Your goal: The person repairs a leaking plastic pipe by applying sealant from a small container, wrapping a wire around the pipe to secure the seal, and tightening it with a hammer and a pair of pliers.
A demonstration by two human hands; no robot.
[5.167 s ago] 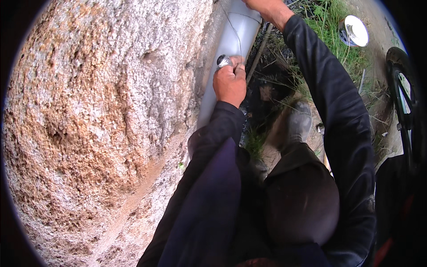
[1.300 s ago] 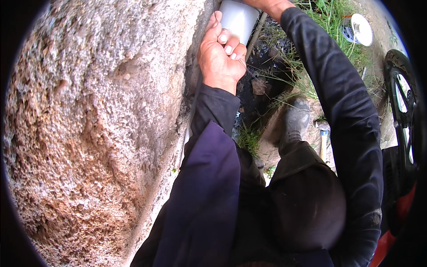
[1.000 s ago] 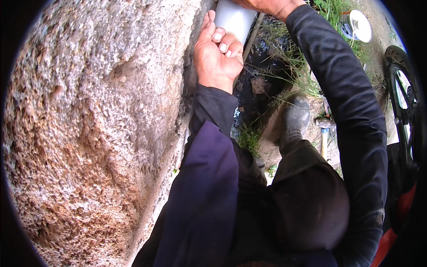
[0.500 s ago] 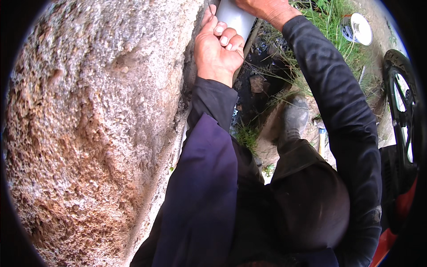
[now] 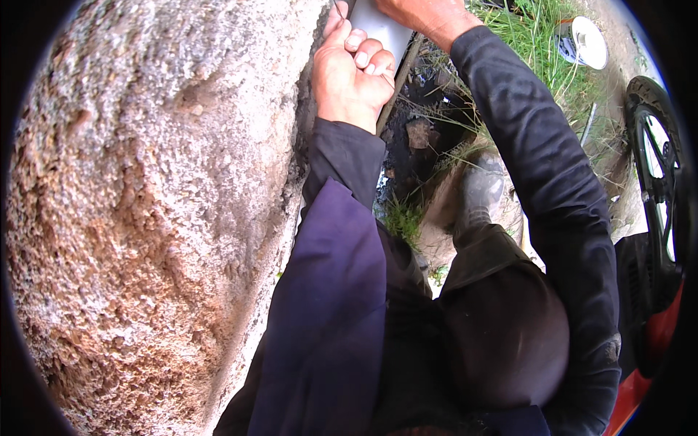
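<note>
At the top centre my left hand (image 5: pixel 355 76) is closed, palm up, with its fingers curled in. A thin dark wire-like strand (image 5: pixel 339 10) shows at its thumb and fingertips. Just beyond it lies a smooth pale grey pipe (image 5: pixel 385 30), running up out of view. My right hand (image 5: pixel 430 16) reaches across the pipe's right side. Its fingers are cut off by the upper edge, so their grip is hidden. Left of both hands rises a big rough stone block (image 5: pixel 167 203), close beside my left wrist.
Below the pipe is a dark wet hollow with a loose stone (image 5: pixel 418 134). Green grass (image 5: pixel 534 47) grows on the right, near a white round container (image 5: pixel 587 42). My grey boot (image 5: pixel 483 182) stands on a rock. A black spoked wheel (image 5: pixel 652 163) is at the far right.
The view has shifted slightly, and both hands appear a little further left and up. My right sleeve now covers most of a tool on the ground. The left hand keeps its closed shape.
</note>
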